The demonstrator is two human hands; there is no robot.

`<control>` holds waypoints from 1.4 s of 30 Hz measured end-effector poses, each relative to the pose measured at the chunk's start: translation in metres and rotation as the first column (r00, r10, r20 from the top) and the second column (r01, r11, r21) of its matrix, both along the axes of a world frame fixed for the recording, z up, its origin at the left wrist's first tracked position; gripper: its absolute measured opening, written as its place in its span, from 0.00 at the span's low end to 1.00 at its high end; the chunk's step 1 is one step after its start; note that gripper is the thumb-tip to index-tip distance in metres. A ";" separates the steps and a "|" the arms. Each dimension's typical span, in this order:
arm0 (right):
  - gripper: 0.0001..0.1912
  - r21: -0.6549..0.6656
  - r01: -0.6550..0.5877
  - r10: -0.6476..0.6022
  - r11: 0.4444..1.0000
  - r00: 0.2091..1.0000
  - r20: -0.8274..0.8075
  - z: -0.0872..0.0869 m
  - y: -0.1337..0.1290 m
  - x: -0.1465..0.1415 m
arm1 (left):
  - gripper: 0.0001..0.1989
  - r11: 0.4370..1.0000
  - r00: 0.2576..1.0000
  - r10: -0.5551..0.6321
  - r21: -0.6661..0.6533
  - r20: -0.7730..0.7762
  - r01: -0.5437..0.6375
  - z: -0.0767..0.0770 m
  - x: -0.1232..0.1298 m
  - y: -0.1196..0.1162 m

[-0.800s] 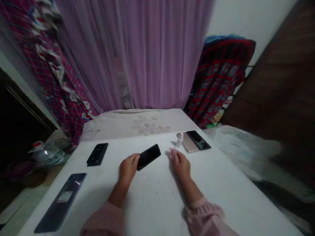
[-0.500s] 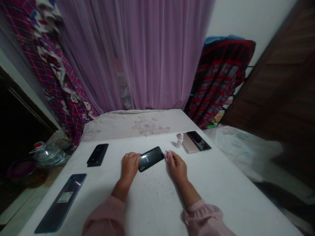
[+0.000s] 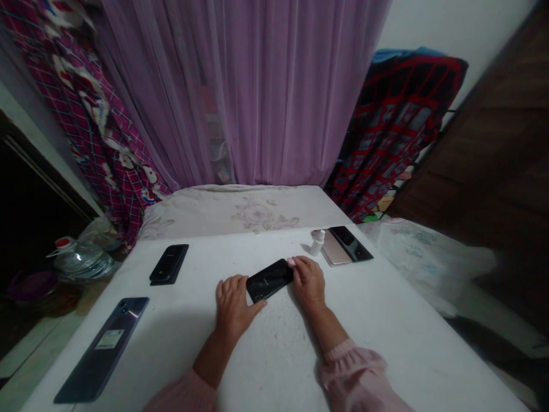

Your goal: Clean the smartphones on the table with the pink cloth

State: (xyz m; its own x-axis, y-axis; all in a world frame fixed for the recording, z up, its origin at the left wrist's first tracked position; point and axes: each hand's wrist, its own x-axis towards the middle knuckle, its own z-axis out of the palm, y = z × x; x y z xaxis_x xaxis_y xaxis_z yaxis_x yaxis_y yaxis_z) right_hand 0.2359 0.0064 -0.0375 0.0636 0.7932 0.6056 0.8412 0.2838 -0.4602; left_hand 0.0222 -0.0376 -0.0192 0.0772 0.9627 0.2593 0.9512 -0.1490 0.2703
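Two hands bracket the black smartphone (image 3: 269, 280) on the white table (image 3: 266, 360). I log my left hand (image 3: 234, 306) open, thumb at its near corner; my right hand (image 3: 307, 281) half-curled against its far end, no clear grip. Light, even contact looks best.

A phone (image 3: 269, 280) is lying on the table (image 3: 274, 355) between the left hand (image 3: 235, 306) and right hand (image 3: 309, 281), with two phones (image 3: 168, 264) lying leftward, and a bottle (image 3: 318, 242) standing beside two more phones (image 3: 337, 249) beyond the right hand.
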 end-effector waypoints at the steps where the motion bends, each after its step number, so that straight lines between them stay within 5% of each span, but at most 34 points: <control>1: 0.16 -0.026 0.004 -0.003 1.000 0.999 0.037 0.000 0.003 -0.002 | 0.28 1.000 1.000 -0.009 0.001 0.008 0.009 0.000 0.000 0.000; 7: 0.18 -0.248 -0.039 0.107 0.968 0.957 0.268 0.002 0.003 -0.019 | 0.28 0.997 0.996 -0.066 -0.033 0.061 0.068 -0.008 -0.005 0.010; 17: 0.22 -0.368 -0.184 0.321 0.912 0.876 0.359 0.012 -0.025 -0.045 | 0.29 0.990 0.991 -0.111 -0.078 0.079 0.118 -0.014 -0.006 0.012; 27: 0.21 -0.310 0.057 0.061 0.949 0.931 0.359 0.006 -0.007 -0.026 | 0.28 0.986 0.989 -0.112 -0.114 0.096 0.123 -0.010 -0.006 0.011; 36: 0.21 -0.300 -0.191 0.286 0.935 0.906 0.313 0.008 -0.028 -0.048 | 0.29 0.989 0.990 -0.120 -0.081 0.067 0.126 -0.014 -0.007 0.011; 42: 0.21 -0.332 -0.110 0.223 0.937 0.919 0.326 0.003 -0.022 -0.025 | 0.29 0.986 0.990 -0.126 -0.105 0.071 0.133 -0.011 -0.007 0.011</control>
